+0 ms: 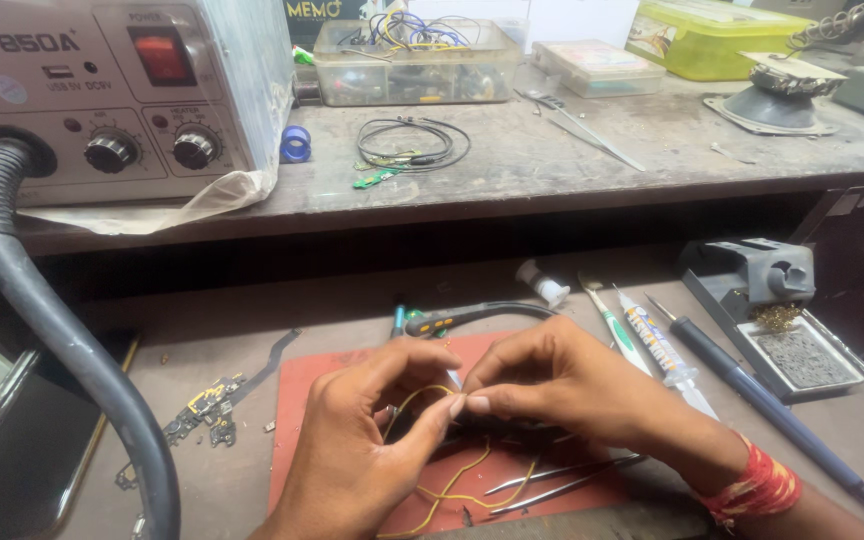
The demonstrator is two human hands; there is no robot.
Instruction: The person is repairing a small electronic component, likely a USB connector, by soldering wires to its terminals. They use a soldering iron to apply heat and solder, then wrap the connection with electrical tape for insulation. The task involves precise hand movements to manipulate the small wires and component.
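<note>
Overhead, a grey shelf is carrying a hot-air rework station whose thick corrugated hose is curving down along the left edge, crowding that side. Below, the red work mat is lying on the lower bench, with a soldering-iron stand and a dark iron handle hemming in the right. Open room is sitting mostly toward the near edge and between mat and hose.

The left hand and right hand are meeting fingertip to fingertip over the mat, both pinching closed on a thin yellow wire that is looping loosely beneath them. It is looking very light, limp and springy, likely slipping unless pinched near its ends. Metal tweezers are lying just beside the right wrist.
</note>
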